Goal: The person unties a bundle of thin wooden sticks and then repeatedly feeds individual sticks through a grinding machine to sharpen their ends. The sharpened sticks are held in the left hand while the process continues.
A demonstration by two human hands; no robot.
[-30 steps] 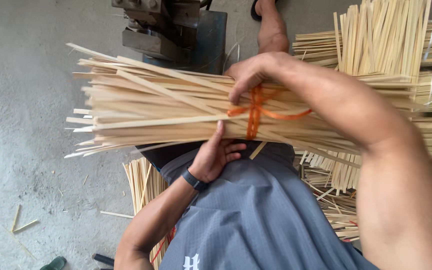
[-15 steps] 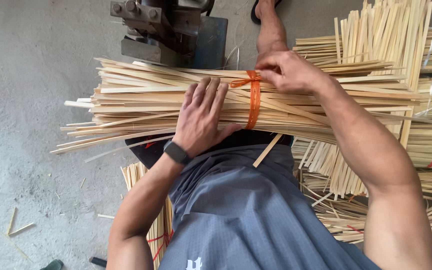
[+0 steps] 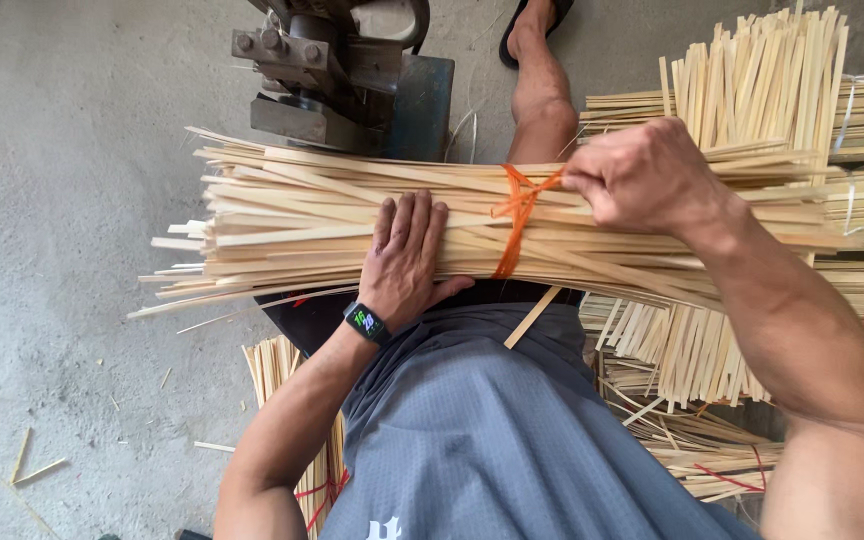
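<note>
Hidden under the right hand (image 3: 642, 175): the loose ends of the orange tie (image 3: 512, 225), so hard to say whether knotted or only twisted. Cut off at the picture's right edge: the far end of the bundle of bamboo strips (image 3: 292, 225), and, beyond the right wrist, more stacked strips (image 3: 772, 80) crossing behind it. Partly blocked by the bundle: a grey metal machine (image 3: 322, 80) just past the left fingertips. Lower surface of the bundle out of sight, probably resting across the lap.

Left hand (image 3: 407, 255) laid flat, palm down, fingers straight and close together, pressing on the bundle just left of the tie; nothing gripped. Dark wristband watch (image 3: 365, 322) at that wrist, forearm running down toward the grey shirt (image 3: 492, 430). Right hand curled into a tight fist, knuckles up, clenched on the tie's strand at the bundle's top edge, forearm stretched across from the right.
</note>
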